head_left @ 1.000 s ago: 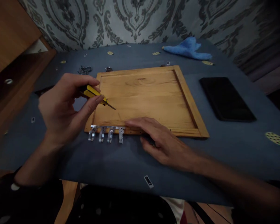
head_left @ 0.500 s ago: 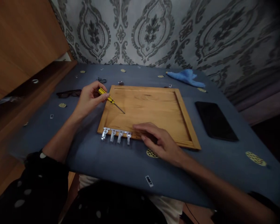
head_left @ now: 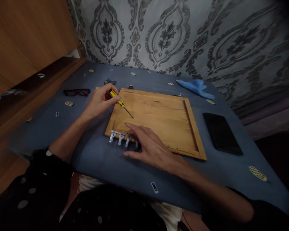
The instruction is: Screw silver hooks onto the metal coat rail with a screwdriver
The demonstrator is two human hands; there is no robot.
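A yellow-handled screwdriver (head_left: pixel 117 97) is pinched in my left hand (head_left: pixel 103 98), its thin shaft slanting down over a framed wooden board (head_left: pixel 159 112). The board lies on the table with its recessed side up. Along its near left edge sit several small silver metal hooks (head_left: pixel 120 138) in a row. Over that edge is my right hand (head_left: pixel 149 142), fingers apart and nothing in them. Its thumb and fingers reach around the rightmost hooks and partly hide them; whether they touch I cannot tell. Small dark holes show in the near edge right of this hand.
On the left of the blue cloth-covered table (head_left: pixel 91 157) lie folded glasses (head_left: pixel 76 92). Some keys (head_left: pixel 109 81) rest behind the board. A blue cloth (head_left: pixel 195 88) lies at the back right, and a black phone or tablet (head_left: pixel 222 133) is right of the board. A patterned curtain hangs behind.
My right hand has moved left along the board's near edge, onto the hooks, with its fingers spreading wider. My left hand still holds the screwdriver. The camera view has shifted slightly.
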